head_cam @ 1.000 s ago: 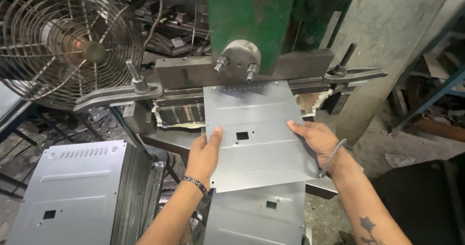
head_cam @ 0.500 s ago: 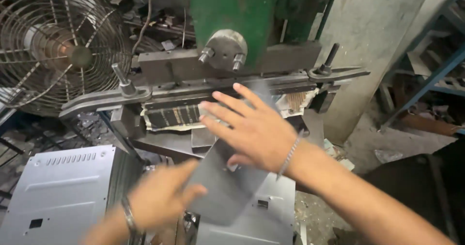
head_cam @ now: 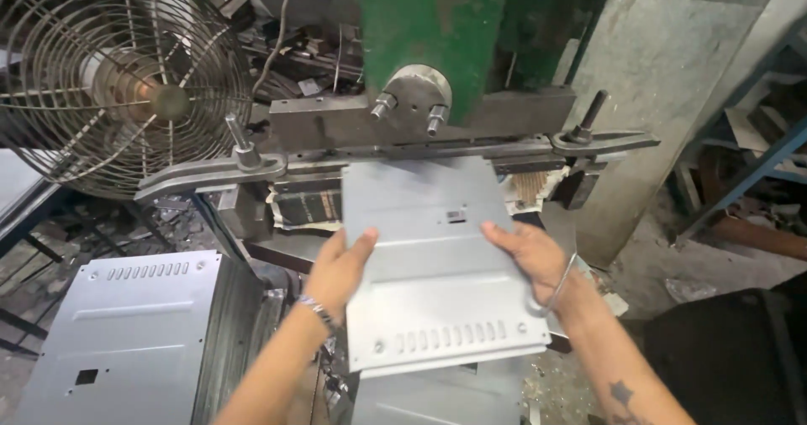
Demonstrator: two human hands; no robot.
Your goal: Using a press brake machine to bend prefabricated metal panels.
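I hold a grey sheet-metal panel (head_cam: 437,265) flat by its two long edges, my left hand (head_cam: 340,265) grasping the left edge and my right hand (head_cam: 525,253) the right, its far end tucked under the press bar (head_cam: 420,126) of the green machine (head_cam: 429,30). To seat it well, I judge I should keep both sides level and square to the bar, fingers clear of it. A stack of like panels (head_cam: 118,332) lies at lower left, beside a wire-guarded fan (head_cam: 109,72). The panel's far edge and the die beneath are hidden.

place: metal workshop | evidence: green press machine (head_cam: 437,47), stacked metal panels (head_cam: 118,341), caged fan (head_cam: 109,80)
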